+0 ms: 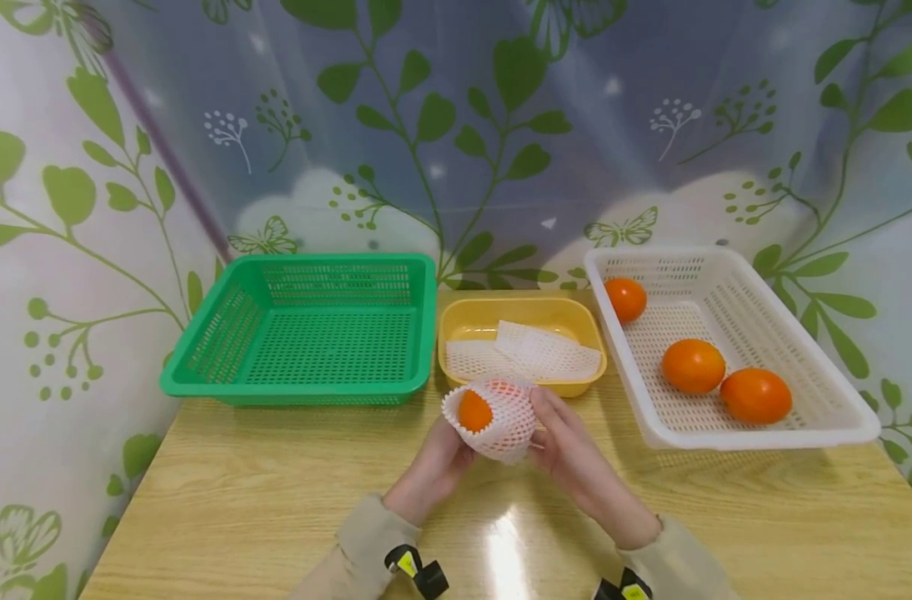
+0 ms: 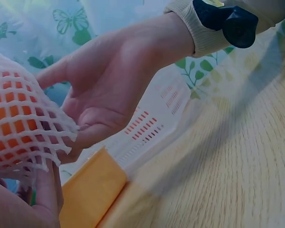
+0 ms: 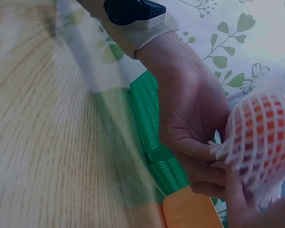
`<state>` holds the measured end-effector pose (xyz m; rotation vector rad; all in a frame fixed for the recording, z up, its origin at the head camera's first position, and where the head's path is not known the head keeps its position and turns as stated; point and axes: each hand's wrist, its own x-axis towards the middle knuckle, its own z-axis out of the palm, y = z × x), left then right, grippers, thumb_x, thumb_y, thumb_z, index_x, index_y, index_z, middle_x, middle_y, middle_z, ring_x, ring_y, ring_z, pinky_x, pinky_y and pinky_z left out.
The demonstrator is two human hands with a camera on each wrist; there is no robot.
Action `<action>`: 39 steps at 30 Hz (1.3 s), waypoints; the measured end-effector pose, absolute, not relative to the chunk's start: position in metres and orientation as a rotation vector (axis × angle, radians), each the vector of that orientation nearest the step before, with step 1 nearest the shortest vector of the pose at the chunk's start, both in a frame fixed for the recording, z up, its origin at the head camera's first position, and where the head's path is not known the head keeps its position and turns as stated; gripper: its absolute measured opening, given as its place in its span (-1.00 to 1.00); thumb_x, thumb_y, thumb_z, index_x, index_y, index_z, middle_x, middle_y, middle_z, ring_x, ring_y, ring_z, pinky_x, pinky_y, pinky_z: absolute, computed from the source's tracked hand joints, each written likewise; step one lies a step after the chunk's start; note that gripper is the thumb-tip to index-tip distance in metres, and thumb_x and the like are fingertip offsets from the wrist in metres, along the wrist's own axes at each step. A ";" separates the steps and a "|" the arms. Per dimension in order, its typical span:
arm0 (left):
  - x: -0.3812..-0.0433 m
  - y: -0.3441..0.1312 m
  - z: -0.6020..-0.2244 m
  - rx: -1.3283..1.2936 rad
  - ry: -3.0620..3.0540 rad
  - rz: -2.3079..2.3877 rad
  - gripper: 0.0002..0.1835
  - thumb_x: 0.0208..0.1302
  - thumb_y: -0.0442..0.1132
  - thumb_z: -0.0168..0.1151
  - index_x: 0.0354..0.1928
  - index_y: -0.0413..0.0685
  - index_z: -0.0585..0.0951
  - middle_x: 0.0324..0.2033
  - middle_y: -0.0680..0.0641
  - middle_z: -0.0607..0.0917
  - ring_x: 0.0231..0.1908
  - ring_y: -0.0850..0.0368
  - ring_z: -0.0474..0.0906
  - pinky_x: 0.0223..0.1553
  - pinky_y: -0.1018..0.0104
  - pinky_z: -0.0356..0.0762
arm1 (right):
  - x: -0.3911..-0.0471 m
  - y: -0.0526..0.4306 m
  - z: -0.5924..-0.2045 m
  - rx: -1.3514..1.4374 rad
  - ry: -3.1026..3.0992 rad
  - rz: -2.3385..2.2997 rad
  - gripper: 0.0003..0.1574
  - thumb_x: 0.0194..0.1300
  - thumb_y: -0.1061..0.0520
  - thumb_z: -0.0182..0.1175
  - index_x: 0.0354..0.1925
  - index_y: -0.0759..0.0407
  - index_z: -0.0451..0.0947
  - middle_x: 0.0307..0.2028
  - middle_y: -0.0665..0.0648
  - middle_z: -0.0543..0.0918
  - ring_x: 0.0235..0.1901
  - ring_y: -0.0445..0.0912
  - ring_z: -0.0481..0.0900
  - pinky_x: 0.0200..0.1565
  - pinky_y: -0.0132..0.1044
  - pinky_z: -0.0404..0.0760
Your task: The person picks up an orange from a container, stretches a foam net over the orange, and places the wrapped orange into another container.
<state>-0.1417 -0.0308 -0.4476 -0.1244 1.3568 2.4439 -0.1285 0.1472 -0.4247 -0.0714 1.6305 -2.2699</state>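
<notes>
Both of the person's hands met at one orange fruit (image 1: 474, 411) in a white foam net (image 1: 512, 421), held up over the near side of the wooden table (image 1: 276, 500), just in front of the yellow tray (image 1: 471, 323). The net covered most of the fruit; its frilled mouth faced left, and the fruit's bare end showed there.

The left hand (image 1: 437, 462) held the bundle from the lower left. In the right wrist view its fingers were curled in at the net's edge, little space left between them and the foam; where its thumb lay could not be told from the head view.

The right hand (image 1: 572, 454) gripped the opposite side. Its thumb pressed the net from above and its other fingers bent in underneath, so that the thumb and fingers stood apart only by what they held. The left wrist view showed these fingers folded close to the net's loose edge, though the exact contact of each fingertip was hidden.

Two flat foam nets (image 1: 549, 354) lay in the yellow tray behind the hands. To the left stood a green basket (image 1: 328, 346); to the right, a white basket (image 1: 681, 317) contained three more orange fruits (image 1: 692, 367), two of them side by side near its front.
</notes>
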 end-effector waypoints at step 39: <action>-0.145 -0.032 -0.439 -0.106 1.275 2.337 -0.39 0.63 0.13 -0.21 0.48 -0.11 0.29 -0.10 0.01 0.62 -0.22 0.26 0.57 -0.27 0.53 0.59 | -0.127 0.145 -0.429 -0.615 2.403 -1.981 0.17 0.14 0.26 0.50 0.55 -0.13 0.11 0.50 0.09 0.26 0.42 0.02 0.30 0.36 -0.20 0.36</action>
